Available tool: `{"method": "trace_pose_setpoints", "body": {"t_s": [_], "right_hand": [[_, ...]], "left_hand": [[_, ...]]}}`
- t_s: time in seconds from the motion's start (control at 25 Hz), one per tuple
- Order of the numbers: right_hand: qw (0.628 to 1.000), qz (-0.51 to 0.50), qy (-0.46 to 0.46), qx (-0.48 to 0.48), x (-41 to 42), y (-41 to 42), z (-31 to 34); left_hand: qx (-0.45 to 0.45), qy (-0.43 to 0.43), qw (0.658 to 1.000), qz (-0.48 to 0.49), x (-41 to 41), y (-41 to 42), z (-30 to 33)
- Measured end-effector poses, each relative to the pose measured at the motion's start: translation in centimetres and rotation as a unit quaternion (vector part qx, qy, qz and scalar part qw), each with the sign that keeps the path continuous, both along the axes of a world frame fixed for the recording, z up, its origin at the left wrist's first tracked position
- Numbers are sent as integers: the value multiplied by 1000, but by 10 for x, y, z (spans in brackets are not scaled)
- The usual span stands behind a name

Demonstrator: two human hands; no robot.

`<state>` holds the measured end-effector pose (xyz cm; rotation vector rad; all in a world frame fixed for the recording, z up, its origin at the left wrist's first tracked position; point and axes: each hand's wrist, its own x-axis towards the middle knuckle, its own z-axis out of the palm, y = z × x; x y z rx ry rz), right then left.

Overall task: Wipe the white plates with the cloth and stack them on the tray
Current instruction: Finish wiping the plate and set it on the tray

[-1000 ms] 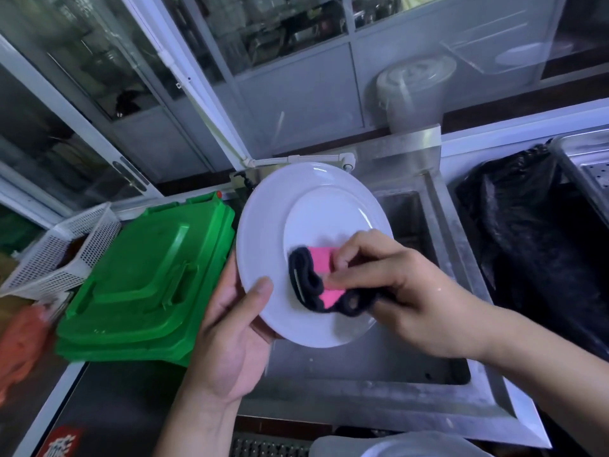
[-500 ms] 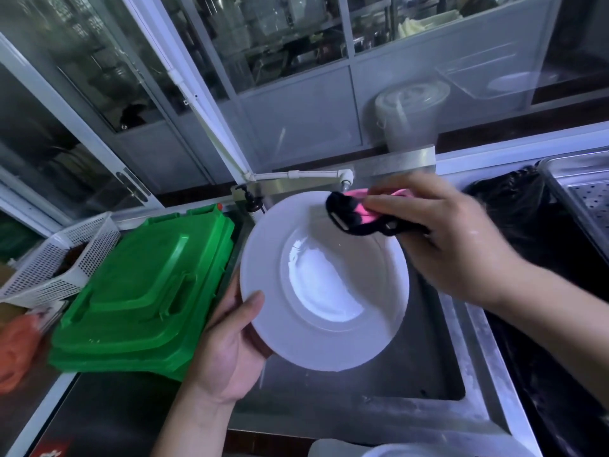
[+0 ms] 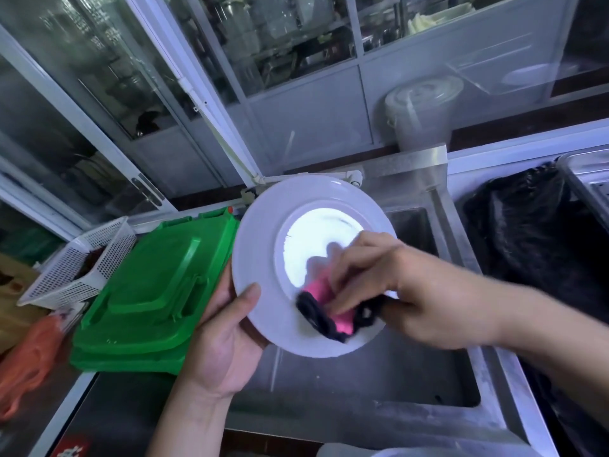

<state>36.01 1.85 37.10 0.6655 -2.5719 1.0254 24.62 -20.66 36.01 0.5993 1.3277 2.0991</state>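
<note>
Head camera looks down on a white plate [image 3: 260, 245] held tilted above a steel sink [image 3: 379, 387]. The left hand [image 3: 224, 338] grips the plate at its lower left edge, thumb lying across the rim on the front and the fingers hidden behind it. The right hand [image 3: 389, 285] presses a pink and black cloth [image 3: 324, 306] against the lower right part of the plate's face, its fingers curled over the bunched cloth; this hand is blurred, so the exact finger positions cannot be told. The cloth covers part of the plate's rim and the edge of its bright centre.

Just left of the plate lies a stack of green plastic lids [image 3: 148, 298] on the table [image 3: 108, 410]. Further left stands a white mesh basket [image 3: 79, 262], tilted, and near it at the left edge lies an orange plastic bag [image 3: 29, 354]. Right of the sink sits a black bag [image 3: 527, 245], and a metal tray [image 3: 590, 179] shows at the far right edge, well apart from the plate. Behind the sink a white tap [image 3: 316, 175] runs along the wall, partly hidden by the plate's top edge. Beyond the glass windows [image 3: 99, 103] stands a white lidded bucket [image 3: 425, 110].
</note>
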Motion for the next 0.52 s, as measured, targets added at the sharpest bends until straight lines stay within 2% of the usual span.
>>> {"method": "trace_pose_setpoints", "body": {"t_s": [0.08,0.12,0.16,0.24,0.36,0.44,0.52], "right_hand": [[996,35,-73,23,15,28,11],[996,26,-79,16,21,40,17],[999,3,-54,3,25,49,21],[996,-72,57,-3,22,57,25],[961,-168,204,82,-6,45,21],[953,-180,214,113,-23,40,9],[957,-208,187,77,-30,43,-5]], "left_hand": [[-8,-13,1000,-2,0,1,-5],[-9,-20,1000,-5,1,3,-7],[-8,-27,1000,-9,2,4,-8],[-2,-33,999,-21,3,8,-11],[5,-28,999,-34,3,14,-10],[11,-23,999,-29,4,16,-7],[14,-7,1000,1,2,14,-3]]}}
